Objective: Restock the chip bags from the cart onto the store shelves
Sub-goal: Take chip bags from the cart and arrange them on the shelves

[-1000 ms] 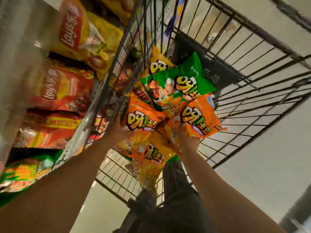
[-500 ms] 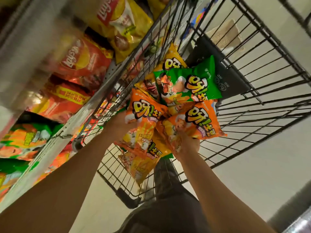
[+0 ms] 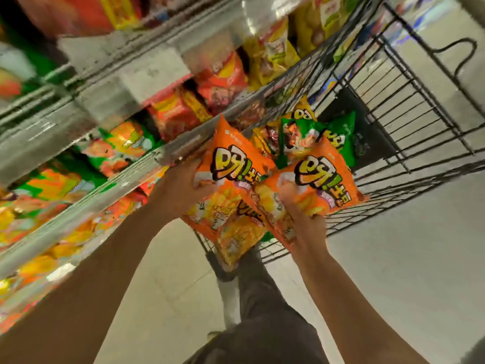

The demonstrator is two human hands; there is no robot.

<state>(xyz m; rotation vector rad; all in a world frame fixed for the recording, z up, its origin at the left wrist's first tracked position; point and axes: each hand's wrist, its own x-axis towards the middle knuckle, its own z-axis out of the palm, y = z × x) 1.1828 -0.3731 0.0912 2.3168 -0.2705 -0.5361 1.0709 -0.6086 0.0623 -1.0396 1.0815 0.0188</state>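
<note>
Chip bags: left hand [image 3: 181,190] grips one orange bag [image 3: 233,164], right hand [image 3: 301,222] grips another orange bag [image 3: 322,179], both over wire cart [image 3: 393,132], beside store shelves [image 3: 110,179]. Green bag [image 3: 338,135] in cart.

glossy foil chip bags [image 3: 322,179], black wire cart [image 3: 409,106]

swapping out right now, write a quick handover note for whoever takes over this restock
Left hand: grips an orange chip bag.
Right hand: grips a second orange bag.
Both bags are lifted above the wire cart, beside the shelves.
In the cart: a green bag and at least one yellow bag.
Done: two bags picked up.
Left: shelve these two, then the bags in the cart.
</note>
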